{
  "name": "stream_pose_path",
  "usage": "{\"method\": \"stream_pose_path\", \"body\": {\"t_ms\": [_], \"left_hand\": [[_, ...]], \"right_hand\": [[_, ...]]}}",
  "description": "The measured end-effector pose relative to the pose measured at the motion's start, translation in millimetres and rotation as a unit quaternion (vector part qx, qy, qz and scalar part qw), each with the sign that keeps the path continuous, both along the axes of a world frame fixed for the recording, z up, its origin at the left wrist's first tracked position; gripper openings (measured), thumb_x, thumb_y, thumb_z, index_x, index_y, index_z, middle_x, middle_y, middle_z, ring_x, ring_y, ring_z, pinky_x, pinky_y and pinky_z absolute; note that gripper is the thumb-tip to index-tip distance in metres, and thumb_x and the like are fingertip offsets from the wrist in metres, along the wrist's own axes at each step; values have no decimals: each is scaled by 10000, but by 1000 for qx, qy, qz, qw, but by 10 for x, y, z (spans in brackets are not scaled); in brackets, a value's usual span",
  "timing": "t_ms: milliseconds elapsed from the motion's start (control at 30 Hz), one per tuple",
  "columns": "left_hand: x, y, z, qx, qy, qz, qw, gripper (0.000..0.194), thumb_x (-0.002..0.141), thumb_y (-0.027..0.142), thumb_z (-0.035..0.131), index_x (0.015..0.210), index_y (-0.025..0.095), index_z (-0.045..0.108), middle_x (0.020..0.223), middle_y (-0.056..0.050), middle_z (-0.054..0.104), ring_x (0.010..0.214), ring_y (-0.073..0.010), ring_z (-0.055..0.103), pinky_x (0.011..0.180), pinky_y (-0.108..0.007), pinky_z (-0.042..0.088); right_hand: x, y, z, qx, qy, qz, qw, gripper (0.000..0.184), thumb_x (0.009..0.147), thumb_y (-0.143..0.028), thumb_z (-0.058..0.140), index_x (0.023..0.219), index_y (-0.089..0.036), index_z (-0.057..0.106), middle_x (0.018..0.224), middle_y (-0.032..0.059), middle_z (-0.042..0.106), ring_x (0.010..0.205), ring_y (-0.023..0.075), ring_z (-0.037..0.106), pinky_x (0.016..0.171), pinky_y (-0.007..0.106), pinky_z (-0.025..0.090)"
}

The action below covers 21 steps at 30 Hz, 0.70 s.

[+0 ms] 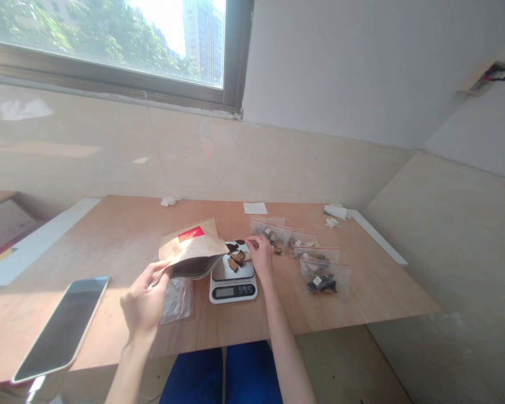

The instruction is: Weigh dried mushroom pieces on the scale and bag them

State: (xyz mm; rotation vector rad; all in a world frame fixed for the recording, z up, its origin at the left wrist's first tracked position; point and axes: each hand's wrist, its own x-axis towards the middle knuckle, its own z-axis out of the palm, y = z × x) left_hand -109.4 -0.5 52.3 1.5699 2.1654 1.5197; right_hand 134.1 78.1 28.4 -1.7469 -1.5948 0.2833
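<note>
My left hand [145, 294] grips the bottom end of a brown kraft paper pouch [196, 249] with a red label, tilted with its opening toward the scale. On the white digital kitchen scale [233, 294], brown and dark dried slices [237, 260] lie on the plate. Over the plate's right back edge is my right hand [261, 255], its fingertips pinched at a small dark dried piece [239, 242]. Beneath the pouch and left hand, a pile of clear zip bags [179, 300] lies partly hidden. The scale's display is too small to read.
Several filled zip bags [322, 280] with small white packets lie right of the scale. A phone [65, 328] with a plugged cable rests at the left. A white paper [255, 208] and crumpled tissues [335, 211] lie along the back edge by the wall.
</note>
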Motion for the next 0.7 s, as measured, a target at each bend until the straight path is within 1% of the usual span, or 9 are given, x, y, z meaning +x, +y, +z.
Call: {"method": "stream_pose_path", "body": {"t_ms": [100,167,267,333,400,467,567,633,700], "left_hand": [[1,0,13,1,-3,3,1000,163,752,375,605,780,241,694,647,6,696,753,-191,688,534,-200,413],[5,3,20,0,-7,3,1000,161,749,376,607,776,243,694,639,9,692,742,-188,686,529,-200,411],[16,6,25,-5,-12,0,1000,156,750,372,609,781,246,694,646,11,691,742,-184,683,531,-196,411],[25,7,25,-10,-12,1,1000,156,752,371,608,789,247,696,654,11,693,751,-184,681,537,-195,412],[32,5,28,-13,-12,5,1000,160,750,374,609,795,248,697,659,9,695,755,-186,681,539,-197,411],[35,3,34,-16,-13,8,1000,168,748,381,607,795,247,697,663,6,698,756,-189,682,538,-199,407],[30,-3,43,-16,-16,3,1000,177,753,393,600,790,248,695,676,4,703,774,-192,684,544,-198,409],[25,-6,47,-9,-21,-4,1000,169,753,389,599,778,251,693,678,7,703,782,-191,684,544,-196,412],[22,-9,50,-4,-23,-8,1000,153,747,377,604,765,253,691,671,12,701,775,-188,685,538,-194,412]], "right_hand": [[34,33,-62,-45,-22,-21,999,147,836,-235,561,820,-191,701,930,83,657,894,227,564,764,326,340],[30,32,-98,-58,-28,-24,998,151,828,-216,562,822,-185,710,949,104,648,924,246,555,767,335,349],[-19,2,-105,-44,-26,-19,999,220,861,-202,499,961,-201,695,1033,104,622,986,243,538,800,338,356],[-79,-19,-82,-25,-27,1,999,275,883,-182,448,1047,-219,665,1077,91,607,1024,228,529,829,336,354],[-151,-21,-54,-17,-42,32,998,281,893,-187,440,1078,-223,649,1090,85,607,1049,228,518,852,343,345],[-223,3,-35,-33,-73,55,995,246,890,-221,474,1057,-207,655,1082,98,615,1059,251,504,859,363,336],[-300,66,-19,-70,-111,67,989,182,872,-220,519,948,-189,682,1037,116,629,1033,270,495,847,378,324],[-322,96,-1,-79,-115,70,988,161,865,-207,531,892,-198,690,1005,103,636,1010,260,500,839,370,317],[-323,94,29,-70,-105,74,989,157,869,-220,537,890,-214,693,992,81,639,1000,245,504,839,363,309]]}}
